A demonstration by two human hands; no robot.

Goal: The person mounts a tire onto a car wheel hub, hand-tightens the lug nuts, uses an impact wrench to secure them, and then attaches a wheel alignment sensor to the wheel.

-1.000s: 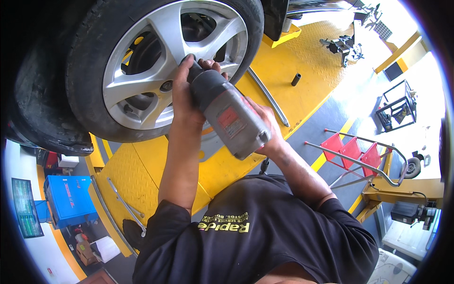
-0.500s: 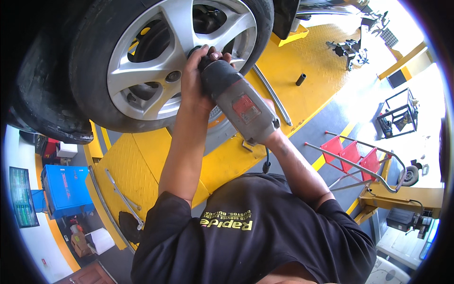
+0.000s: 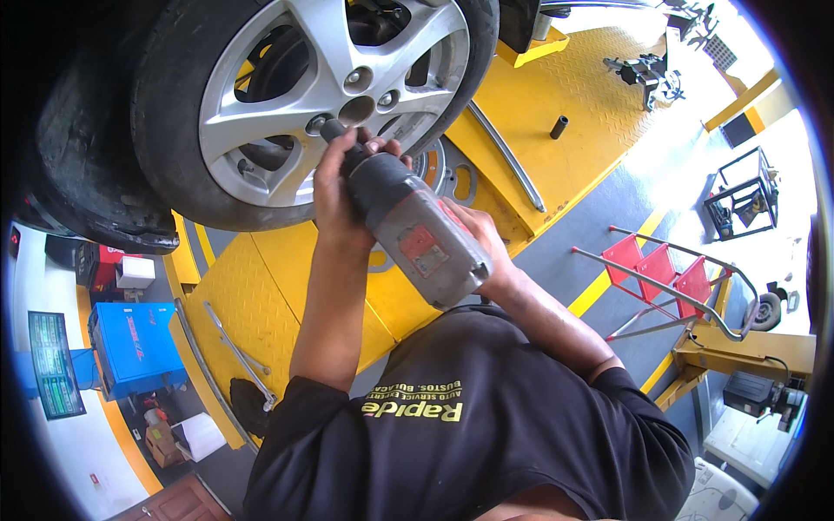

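A grey and black impact wrench (image 3: 426,247) is held in both my hands in front of a silver alloy wheel (image 3: 252,135) with a black tyre (image 3: 165,165). My left hand (image 3: 341,195) wraps round its dark front end, just behind the socket (image 3: 332,130). The socket's tip is at a lug nut (image 3: 317,124) left of the round centre hole (image 3: 356,109); whether it sits on the nut I cannot tell. Other lug nuts (image 3: 355,79) show around the hole. My right hand (image 3: 482,243) grips the rear of the wrench, its handle mostly hidden behind the body.
The wheel stands over a yellow lift platform (image 3: 599,87). A loose black socket (image 3: 559,128) stands on the platform at right, and a long wrench (image 3: 234,347) lies at left. A red step ladder (image 3: 656,278) is at right, a blue cabinet (image 3: 139,347) at left.
Both hands have brought the impact wrench down and left across the wheel. Its socket has left the area by the centre hole, which now shows, and is at the left lug nut.
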